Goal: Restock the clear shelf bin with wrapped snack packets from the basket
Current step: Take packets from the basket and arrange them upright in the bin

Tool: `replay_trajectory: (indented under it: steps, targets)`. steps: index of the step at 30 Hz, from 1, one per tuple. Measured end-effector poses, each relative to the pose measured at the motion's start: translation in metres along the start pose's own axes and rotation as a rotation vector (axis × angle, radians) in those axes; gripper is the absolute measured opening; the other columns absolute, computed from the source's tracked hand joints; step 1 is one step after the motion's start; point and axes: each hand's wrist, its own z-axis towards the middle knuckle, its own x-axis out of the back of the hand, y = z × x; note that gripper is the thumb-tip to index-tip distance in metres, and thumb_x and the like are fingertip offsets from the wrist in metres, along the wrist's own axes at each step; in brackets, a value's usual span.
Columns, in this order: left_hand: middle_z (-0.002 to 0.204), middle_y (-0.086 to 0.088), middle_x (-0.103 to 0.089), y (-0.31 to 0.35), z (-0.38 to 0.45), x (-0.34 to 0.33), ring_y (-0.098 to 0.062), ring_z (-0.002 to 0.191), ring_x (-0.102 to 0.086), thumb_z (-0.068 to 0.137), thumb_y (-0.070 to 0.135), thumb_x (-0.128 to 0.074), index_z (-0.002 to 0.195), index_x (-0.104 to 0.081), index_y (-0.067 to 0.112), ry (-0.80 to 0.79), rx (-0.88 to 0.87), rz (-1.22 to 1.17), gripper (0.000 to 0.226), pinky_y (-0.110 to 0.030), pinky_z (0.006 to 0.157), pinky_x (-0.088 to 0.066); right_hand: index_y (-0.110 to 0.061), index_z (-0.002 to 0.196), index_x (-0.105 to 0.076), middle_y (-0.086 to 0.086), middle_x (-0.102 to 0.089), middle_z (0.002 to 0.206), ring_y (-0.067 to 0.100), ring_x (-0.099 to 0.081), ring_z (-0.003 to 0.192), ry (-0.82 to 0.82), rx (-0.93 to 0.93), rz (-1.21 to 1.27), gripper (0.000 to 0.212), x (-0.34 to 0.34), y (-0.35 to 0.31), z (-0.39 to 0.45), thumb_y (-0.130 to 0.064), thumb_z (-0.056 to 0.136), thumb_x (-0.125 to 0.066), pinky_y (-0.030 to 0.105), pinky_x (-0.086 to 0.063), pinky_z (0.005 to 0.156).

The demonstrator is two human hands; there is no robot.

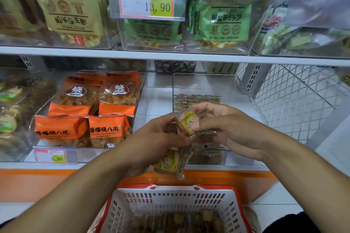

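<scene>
Both hands are up in the centre of the frame, right in front of the bin (198,85) on the lower shelf. The right hand (227,128) has its fingers (203,107) curled round one yellow-and-green packet (187,122), thumb pressed on its near face. The left hand (157,138) is closed round a loose bunch (170,162) of more packets, and a few of them dangle below the palm by their wrapper ends.

That dangling bunch is the worry. It hangs over the gap between the shelf edge and the basket (172,206) at the bottom of the frame, and the grip on it looks partial, so I'd say one slip of the fingers sends a packet down, maybe into the basket, maybe past its rim to the floor.

The two hands are touching or nearly so, and the single packet sits close against the left fingers; pulling it away could tug a crinkled wrapper along with it.

The bin already holds rows of packets at its back. Dropped in carelessly, this one could land crooked on them. More packets wait in the basket.
</scene>
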Motion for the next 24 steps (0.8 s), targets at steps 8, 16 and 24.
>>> replay_trajectory:
  steps: [8, 16, 24]
  targets:
    - [0.103, -0.014, -0.078, 0.003, 0.005, 0.003, -0.03, 0.096, -0.076, 0.06, 0.018, -0.087, 0.113, -0.07, 0.009, 0.282, -0.01, -0.002, 0.056, -0.042, 0.084, -0.062, -0.001, 0.124, -0.063, 0.02, -0.072, 0.111, 0.027, -0.073, 0.088, -0.052, -0.127, 0.133, 0.046, 0.002, -0.001, 0.001, -0.009, 0.079, -0.07, 0.036, -0.062, 0.067]
    - [0.071, -0.004, -0.076, 0.007, 0.0, -0.002, -0.01, 0.049, -0.061, 0.092, 0.064, -0.054, 0.094, -0.083, 0.022, 0.295, 0.236, -0.088, 0.051, -0.021, 0.041, -0.044, -0.022, 0.096, -0.058, -0.015, -0.075, 0.098, 0.004, -0.07, 0.095, 0.204, 0.476, -0.426, 0.028, 0.005, 0.006, 0.006, -0.013, 0.079, -0.079, 0.02, -0.055, 0.08]
    - [0.069, -0.003, -0.071, 0.004, 0.002, 0.0, -0.009, 0.049, -0.058, 0.085, 0.045, -0.07, 0.092, -0.082, 0.012, 0.281, 0.14, -0.344, 0.036, -0.017, 0.035, -0.039, -0.025, 0.092, -0.062, -0.007, -0.069, 0.13, 0.012, -0.059, 0.128, -0.062, 0.55, -0.508, 0.027, 0.01, 0.005, 0.004, -0.012, 0.081, -0.082, 0.03, -0.052, 0.101]
